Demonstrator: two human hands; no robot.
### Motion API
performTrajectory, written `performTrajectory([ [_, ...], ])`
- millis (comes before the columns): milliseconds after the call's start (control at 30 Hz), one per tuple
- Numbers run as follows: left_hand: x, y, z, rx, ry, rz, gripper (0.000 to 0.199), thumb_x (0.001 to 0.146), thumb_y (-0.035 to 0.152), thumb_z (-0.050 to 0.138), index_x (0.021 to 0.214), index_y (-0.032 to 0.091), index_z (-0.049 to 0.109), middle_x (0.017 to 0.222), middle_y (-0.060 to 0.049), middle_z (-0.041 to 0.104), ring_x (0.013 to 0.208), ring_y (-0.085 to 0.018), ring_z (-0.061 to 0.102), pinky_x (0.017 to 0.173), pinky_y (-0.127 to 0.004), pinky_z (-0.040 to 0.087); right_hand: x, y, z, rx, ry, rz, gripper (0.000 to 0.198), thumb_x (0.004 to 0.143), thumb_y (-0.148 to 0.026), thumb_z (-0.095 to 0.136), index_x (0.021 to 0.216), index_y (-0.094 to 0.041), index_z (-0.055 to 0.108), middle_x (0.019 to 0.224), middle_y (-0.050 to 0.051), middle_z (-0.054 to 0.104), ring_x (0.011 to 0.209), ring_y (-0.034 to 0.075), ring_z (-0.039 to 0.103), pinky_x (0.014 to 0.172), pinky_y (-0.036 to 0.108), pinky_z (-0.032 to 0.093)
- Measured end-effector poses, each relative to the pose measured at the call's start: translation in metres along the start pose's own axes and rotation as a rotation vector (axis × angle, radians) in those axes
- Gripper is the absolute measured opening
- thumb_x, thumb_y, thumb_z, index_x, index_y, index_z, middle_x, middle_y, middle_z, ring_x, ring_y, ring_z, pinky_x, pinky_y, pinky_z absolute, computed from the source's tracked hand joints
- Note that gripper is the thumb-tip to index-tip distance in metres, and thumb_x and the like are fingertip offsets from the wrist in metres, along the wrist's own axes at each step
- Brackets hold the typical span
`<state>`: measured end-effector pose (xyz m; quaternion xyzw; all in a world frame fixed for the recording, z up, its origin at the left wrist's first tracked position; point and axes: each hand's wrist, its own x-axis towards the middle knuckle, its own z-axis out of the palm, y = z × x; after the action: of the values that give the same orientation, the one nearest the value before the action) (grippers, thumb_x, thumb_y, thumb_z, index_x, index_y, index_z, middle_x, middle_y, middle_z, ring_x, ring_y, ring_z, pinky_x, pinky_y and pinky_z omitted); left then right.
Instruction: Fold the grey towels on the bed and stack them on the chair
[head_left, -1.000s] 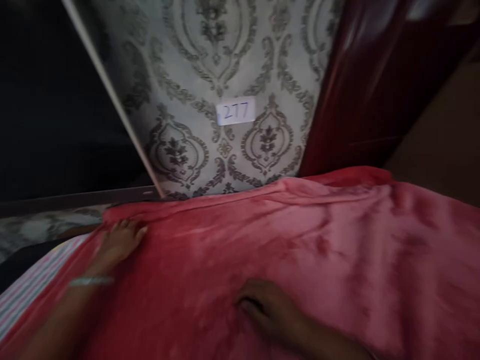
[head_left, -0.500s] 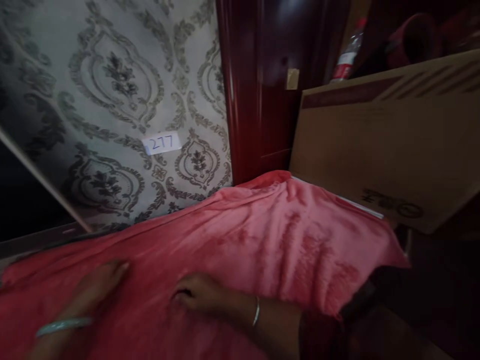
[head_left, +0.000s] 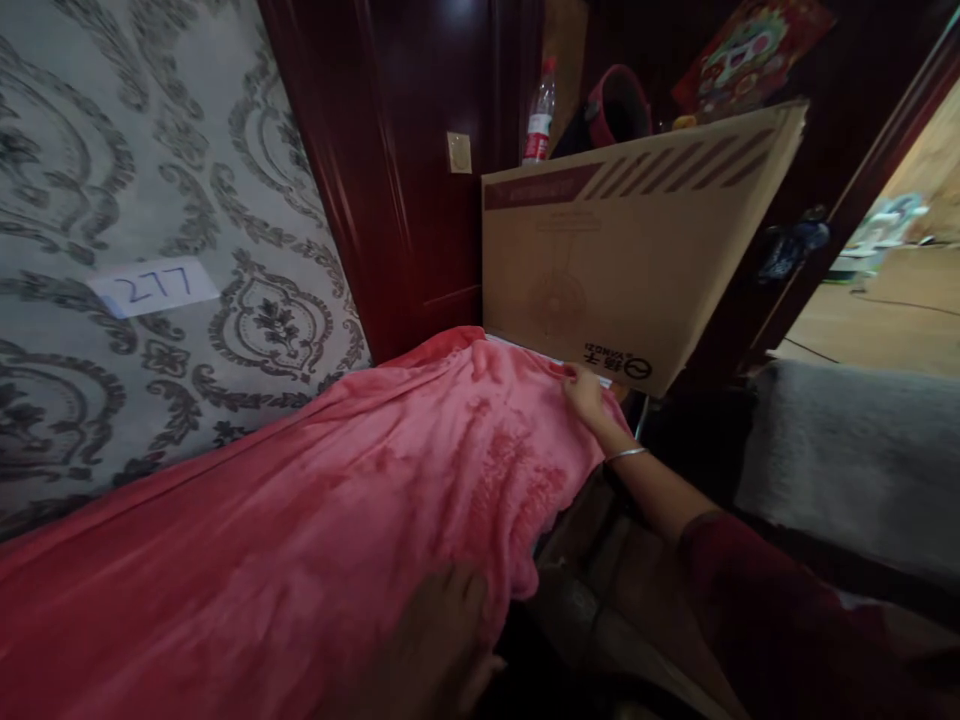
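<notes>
A pink plush blanket [head_left: 360,480] spreads over a long raised surface, with soft folds towards its right end. At the far right edge of the blanket, my right hand [head_left: 586,396] is closed on the cloth, a thin bracelet at its wrist. My left hand [head_left: 431,635] rests on the blanket near its front edge, at the bottom middle of the view. Its thumb is apart from the fingers, though the hand is dark and somewhat blurred.
Behind the blanket's end stands a large cardboard box [head_left: 600,250], with a red-capped bottle [head_left: 539,115] showing above its top edge. A dark red wooden panel [head_left: 405,200] meets the patterned wall [head_left: 277,310]. At the right is a grey fluffy cover [head_left: 855,450].
The view has turned right. My right hand has moved from the middle of the blanket to its far right edge and grips it there. My left hand has moved rightwards along the blanket.
</notes>
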<state>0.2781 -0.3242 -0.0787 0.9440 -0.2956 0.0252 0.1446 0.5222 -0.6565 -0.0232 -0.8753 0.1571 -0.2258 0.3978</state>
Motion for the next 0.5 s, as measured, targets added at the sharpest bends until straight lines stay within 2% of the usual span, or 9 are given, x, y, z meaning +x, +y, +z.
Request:
performTrajectory([
  [100,0.025,0.031,-0.002,0.219,-0.105,0.074,0.045,0.085,0.033,0.068,0.128,0.022,0.064,0.124,-0.012,0.066,0.112,-0.034,0.061,0.099,-0.052,0.051,0.027,0.040,-0.025,-0.139,0.033,0.117,0.052,0.081,-0.008,0.053,0.132,-0.008,0.065,0.131,0.024,0.064,0.127,0.035,0.058,0.107,0.046,0.044],
  [167,0.036,0.043,-0.003,0.393,-0.119,0.049,0.033,0.089,0.025,0.062,0.121,0.017,0.067,0.113,-0.015,0.067,0.103,-0.035,0.063,0.089,-0.052,0.052,0.037,0.056,-0.028,-0.205,0.007,0.173,0.047,0.080,-0.009,0.058,0.126,-0.009,0.069,0.124,0.024,0.068,0.123,0.036,0.061,0.103,0.045,0.047],
  [233,0.040,0.050,0.001,0.501,-0.112,0.017,0.031,0.090,0.014,0.052,0.116,0.016,0.069,0.104,-0.015,0.067,0.095,-0.034,0.063,0.082,-0.049,0.052,0.043,0.066,-0.024,-0.246,-0.016,0.206,0.040,0.080,-0.011,0.063,0.118,-0.010,0.073,0.118,0.023,0.070,0.120,0.036,0.064,0.100,0.043,0.049],
  [333,0.041,0.051,0.009,0.489,-0.093,-0.025,0.038,0.088,0.006,0.045,0.113,0.017,0.070,0.097,-0.013,0.067,0.089,-0.031,0.062,0.078,-0.044,0.049,0.049,0.075,-0.014,-0.267,-0.023,0.223,0.029,0.082,-0.013,0.066,0.109,-0.010,0.076,0.115,0.023,0.071,0.119,0.034,0.064,0.099,0.042,0.049],
  [400,0.042,0.050,0.013,0.426,-0.065,-0.056,0.040,0.087,0.004,0.044,0.114,0.018,0.070,0.099,-0.012,0.067,0.092,-0.030,0.062,0.082,-0.044,0.048,0.053,0.078,-0.008,-0.259,-0.016,0.236,0.022,0.086,-0.015,0.067,0.105,-0.008,0.076,0.114,0.024,0.070,0.118,0.033,0.064,0.099,0.043,0.050],
  [500,0.046,0.048,0.013,0.311,-0.047,-0.063,0.041,0.084,0.000,0.042,0.110,0.017,0.069,0.105,-0.011,0.068,0.099,-0.029,0.061,0.089,-0.044,0.046,0.059,0.080,-0.003,-0.213,0.018,0.248,0.027,0.094,-0.029,0.067,0.113,-0.010,0.070,0.117,0.016,0.069,0.111,0.026,0.066,0.095,0.045,0.054],
])
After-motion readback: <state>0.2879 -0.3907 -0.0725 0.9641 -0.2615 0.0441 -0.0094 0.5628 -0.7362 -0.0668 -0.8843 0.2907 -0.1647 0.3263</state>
